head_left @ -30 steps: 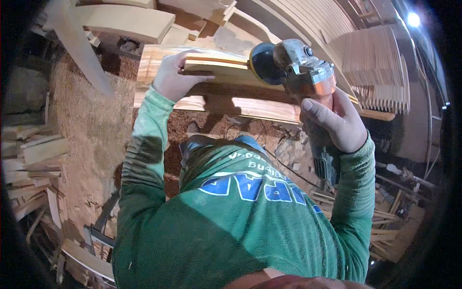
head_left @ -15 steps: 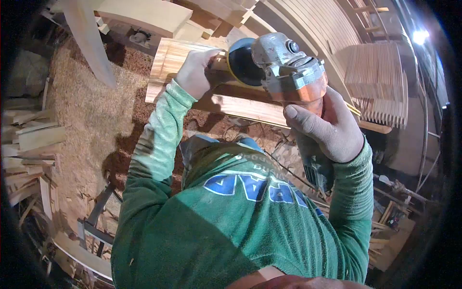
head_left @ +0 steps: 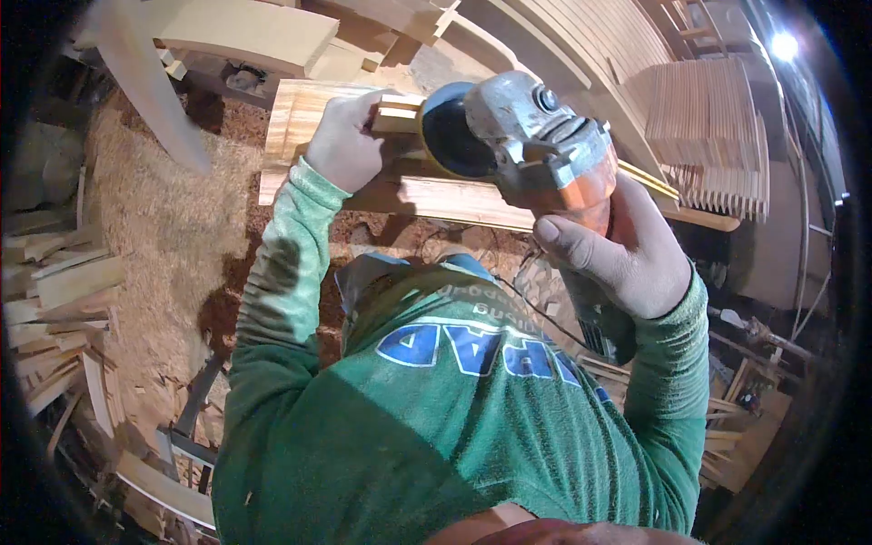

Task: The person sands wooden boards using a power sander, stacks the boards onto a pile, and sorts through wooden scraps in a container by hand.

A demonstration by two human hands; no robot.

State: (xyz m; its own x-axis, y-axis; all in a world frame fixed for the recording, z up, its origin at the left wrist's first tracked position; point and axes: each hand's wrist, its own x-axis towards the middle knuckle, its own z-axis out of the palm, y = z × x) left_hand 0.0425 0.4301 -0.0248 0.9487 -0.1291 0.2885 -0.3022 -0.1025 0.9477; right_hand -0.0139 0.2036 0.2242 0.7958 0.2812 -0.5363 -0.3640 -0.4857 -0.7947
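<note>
My right hand [head_left: 631, 250] is wrapped round an angle grinder [head_left: 545, 150] with a grey metal head and orange body. Its dark round disc [head_left: 451, 130] faces a small pale wood piece [head_left: 398, 111], touching or very near its end. My left hand [head_left: 347, 141] is closed round that piece, over a long wooden board [head_left: 463, 200]. The grinder's head and disc hide part of the board. Where disc and wood meet is partly hidden.
Slatted stacks of cut wood [head_left: 704, 118] lie at the upper right. A curved pale board [head_left: 245, 32] is at the upper left. Wood scraps [head_left: 77, 282] pile at the far left beside sawdust-covered ground [head_left: 163, 236]. A cable [head_left: 545, 318] hangs below the grinder.
My left hand has shifted slightly left, and more of the small wood piece shows. The grinder's head and disc have moved a little left and down. The whole view has shifted slightly.
</note>
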